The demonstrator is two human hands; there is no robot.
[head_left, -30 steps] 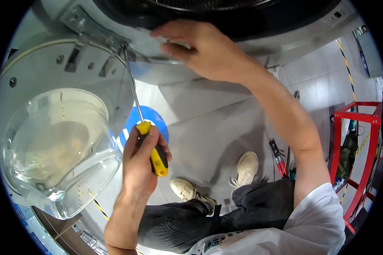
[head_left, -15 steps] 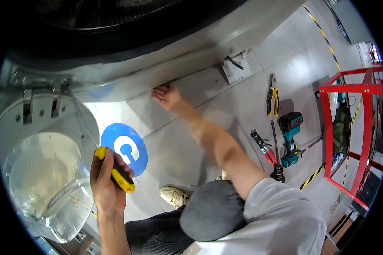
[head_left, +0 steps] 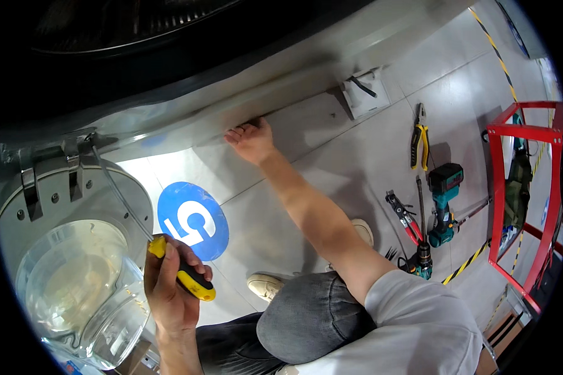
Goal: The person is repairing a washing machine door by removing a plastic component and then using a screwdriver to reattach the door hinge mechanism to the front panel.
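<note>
Clasping the screwdriver [head_left: 158,246] by its handle [head_left: 196,285], likely the surest hold on a light, stiff tool reaching up beside the door hinge [head_left: 75,178], the left hand [head_left: 167,289] sits below that hinge, the right hand [head_left: 251,142], loosely curled and apparently empty, right of it.

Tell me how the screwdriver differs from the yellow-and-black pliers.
The screwdriver is gripped in the left hand, while the pliers lie on the floor. The screwdriver has a single thick handle and the pliers have two slim ones. The screwdriver slants in the picture; the pliers lie nearly upright in it. Both have yellow and black on their handles.
</note>
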